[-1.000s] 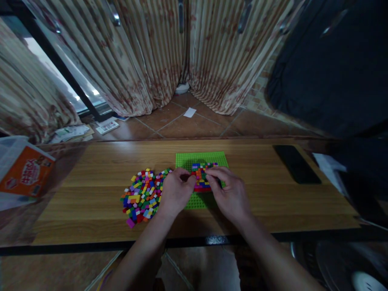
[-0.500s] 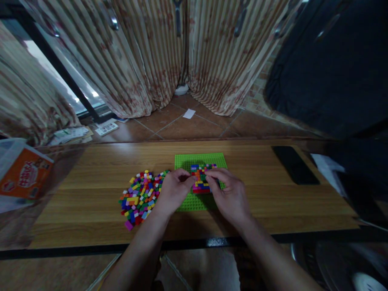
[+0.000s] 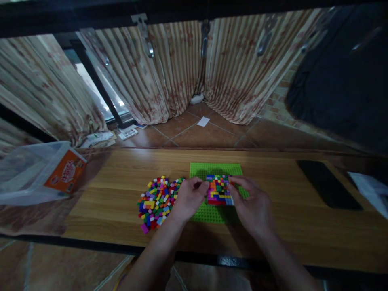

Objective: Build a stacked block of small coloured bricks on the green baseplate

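A green studded baseplate (image 3: 212, 169) lies on the wooden table (image 3: 121, 190). On it stands a square patch of small multicoloured bricks (image 3: 218, 190). My left hand (image 3: 189, 198) touches the patch's left edge with pinched fingertips. My right hand (image 3: 253, 204) rests against its right edge, fingers curled. Whether either hand pinches a single brick is too small to tell. A heap of loose coloured bricks (image 3: 156, 200) lies just left of my left hand.
A black phone (image 3: 329, 184) lies at the table's right, with white paper (image 3: 368, 190) beyond it. A clear plastic bag holding an orange packet (image 3: 65, 171) sits at the far left. Striped curtains (image 3: 169, 68) hang behind, over a tiled floor with scattered papers.
The camera has tilted up and swung left, so the table sits lower and further right in the picture. Both hands stay on the brick patch's sides, the right now slightly further right.
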Demonstrator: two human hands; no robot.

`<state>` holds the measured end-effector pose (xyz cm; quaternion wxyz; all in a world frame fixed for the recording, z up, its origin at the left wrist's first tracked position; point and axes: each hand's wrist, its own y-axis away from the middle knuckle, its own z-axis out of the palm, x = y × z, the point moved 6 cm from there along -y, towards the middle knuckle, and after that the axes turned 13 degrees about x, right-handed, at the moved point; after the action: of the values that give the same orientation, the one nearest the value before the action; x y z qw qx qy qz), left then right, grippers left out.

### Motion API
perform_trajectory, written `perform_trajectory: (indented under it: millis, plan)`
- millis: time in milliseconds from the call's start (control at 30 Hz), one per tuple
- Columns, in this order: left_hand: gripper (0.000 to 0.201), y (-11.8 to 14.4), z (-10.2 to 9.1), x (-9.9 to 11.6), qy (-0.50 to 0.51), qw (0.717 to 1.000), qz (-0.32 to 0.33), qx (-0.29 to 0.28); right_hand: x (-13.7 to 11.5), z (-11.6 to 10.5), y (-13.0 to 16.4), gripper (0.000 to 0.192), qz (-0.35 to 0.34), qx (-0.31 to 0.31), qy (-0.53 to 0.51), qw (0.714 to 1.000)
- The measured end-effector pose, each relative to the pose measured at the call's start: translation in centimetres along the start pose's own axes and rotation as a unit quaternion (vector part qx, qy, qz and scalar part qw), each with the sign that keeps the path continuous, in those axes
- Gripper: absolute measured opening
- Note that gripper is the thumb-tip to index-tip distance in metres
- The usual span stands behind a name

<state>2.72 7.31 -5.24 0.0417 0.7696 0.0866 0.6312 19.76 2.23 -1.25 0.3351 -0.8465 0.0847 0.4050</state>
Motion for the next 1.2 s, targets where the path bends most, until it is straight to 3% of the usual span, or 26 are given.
perform_trajectory:
  millis: [200,533,667,800,900,1033,1200]
  plan:
    - [0.027,-0.2,0.0,0.3,-0.026,0.998,0.052,0.032,-0.3,0.3,0.0,0.023,-0.003,-0.009,0.019,1.000]
    - [0.025,-0.4,0.2,0.3,-0.010,0.996,0.070,0.048,-1.2,0.0,0.1,0.021,-0.056,0.025,0.008,0.998]
    - [0.030,-0.9,-2.6,1.8,0.042,0.992,0.084,0.083,-3.8,0.5,1.2,0.018,-0.102,0.019,-0.023,0.994]
    - [0.028,-1.4,-7.3,3.5,0.117,0.973,0.087,0.179,-6.6,2.6,3.4,0.019,-0.145,-0.054,-0.060,0.986]
    - [0.026,-1.4,-9.6,3.9,0.168,0.957,0.085,0.220,-7.8,4.8,5.3,0.021,-0.168,-0.127,-0.065,0.975]
    - [0.024,-0.9,-10.1,3.9,0.182,0.959,0.076,0.203,-7.5,7.3,6.9,0.023,-0.165,-0.203,-0.019,0.965]
    - [0.023,-0.5,-10.1,4.0,0.187,0.962,0.072,0.187,-6.6,8.4,7.4,0.019,-0.149,-0.220,0.029,0.964]
